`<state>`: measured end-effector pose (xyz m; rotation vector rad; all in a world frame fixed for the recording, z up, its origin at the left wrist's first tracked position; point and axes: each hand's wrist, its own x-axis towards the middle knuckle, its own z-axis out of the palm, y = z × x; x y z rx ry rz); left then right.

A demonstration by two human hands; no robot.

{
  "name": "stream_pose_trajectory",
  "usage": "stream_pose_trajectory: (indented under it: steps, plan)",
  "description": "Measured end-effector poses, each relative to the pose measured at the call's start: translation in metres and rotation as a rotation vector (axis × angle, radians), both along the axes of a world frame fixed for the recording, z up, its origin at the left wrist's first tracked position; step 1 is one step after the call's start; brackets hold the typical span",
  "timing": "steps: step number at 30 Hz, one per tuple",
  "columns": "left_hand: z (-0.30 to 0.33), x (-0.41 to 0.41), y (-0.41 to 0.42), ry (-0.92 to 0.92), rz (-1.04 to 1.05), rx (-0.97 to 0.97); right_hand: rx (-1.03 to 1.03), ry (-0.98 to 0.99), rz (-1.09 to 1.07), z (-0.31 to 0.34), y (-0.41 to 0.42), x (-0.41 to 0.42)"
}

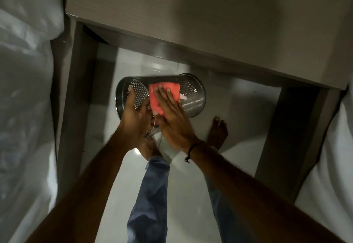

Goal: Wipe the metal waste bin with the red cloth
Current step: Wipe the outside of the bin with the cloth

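A perforated metal waste bin is held on its side above the floor, its open mouth turned to the left. My left hand grips the rim, with fingers inside the mouth. The red cloth lies on the bin's upper side wall. My right hand presses flat on the cloth, fingers spread. A white tag sticks out from the cloth's right edge.
A pale wooden table overhangs the bin, with legs at left and right. White bedding lies on both sides. My bare feet and blue trousers stand on the glossy floor below the bin.
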<state>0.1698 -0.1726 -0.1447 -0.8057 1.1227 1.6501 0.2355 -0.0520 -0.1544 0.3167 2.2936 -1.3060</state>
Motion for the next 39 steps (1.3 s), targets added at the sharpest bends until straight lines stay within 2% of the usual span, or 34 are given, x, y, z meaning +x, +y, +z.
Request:
stream_pose_trajectory:
  steps: [4, 6, 10, 13, 16, 19, 22, 24, 26, 29, 31, 32, 35, 39]
  plan:
    - [-0.007, -0.006, -0.006, 0.038, 0.268, -0.103, 0.151, 0.067, 0.262, 0.003, -0.015, 0.044]
    - [-0.010, -0.005, -0.010, 0.023, 0.349, -0.160, 0.175, 0.078, 0.321, 0.000, -0.021, 0.052]
    - [-0.009, 0.005, -0.010, 0.061, 0.215, -0.072, 0.179, 0.065, 0.245, -0.009, -0.025, 0.028]
    - [-0.007, 0.016, -0.006, 0.063, 0.154, -0.079, 0.081, 0.026, 0.092, -0.010, -0.021, 0.003]
    - [-0.009, 0.029, -0.009, 0.043, 0.054, -0.103, 0.047, 0.009, 0.039, -0.011, -0.014, -0.005]
    - [-0.011, 0.023, -0.016, 0.014, 0.031, -0.113, 0.061, -0.012, 0.093, -0.007, -0.011, 0.013]
    - [-0.014, 0.004, -0.018, -0.016, 0.162, -0.129, 0.159, 0.048, 0.295, 0.000, -0.018, 0.046]
    - [-0.021, -0.002, -0.018, -0.006, 0.157, -0.182, 0.158, 0.038, 0.314, 0.000, -0.024, 0.055]
    - [-0.019, 0.002, -0.016, 0.037, 0.103, -0.199, 0.128, 0.005, 0.245, -0.004, -0.027, 0.047]
    - [-0.012, 0.023, -0.012, 0.087, 0.044, -0.226, 0.023, -0.036, 0.026, -0.009, -0.021, 0.018]
    - [-0.010, 0.034, -0.008, 0.193, 0.004, -0.214, 0.014, -0.036, -0.048, -0.012, -0.013, -0.001]
    - [-0.009, 0.037, -0.008, 0.160, 0.006, -0.152, 0.022, -0.031, -0.054, -0.012, -0.010, -0.007]
    - [-0.014, 0.034, -0.014, 0.067, 0.061, -0.127, 0.034, -0.040, 0.006, -0.008, -0.013, 0.005]
    - [-0.010, 0.017, -0.019, -0.014, 0.210, -0.043, 0.165, 0.025, 0.262, -0.001, -0.028, 0.050]
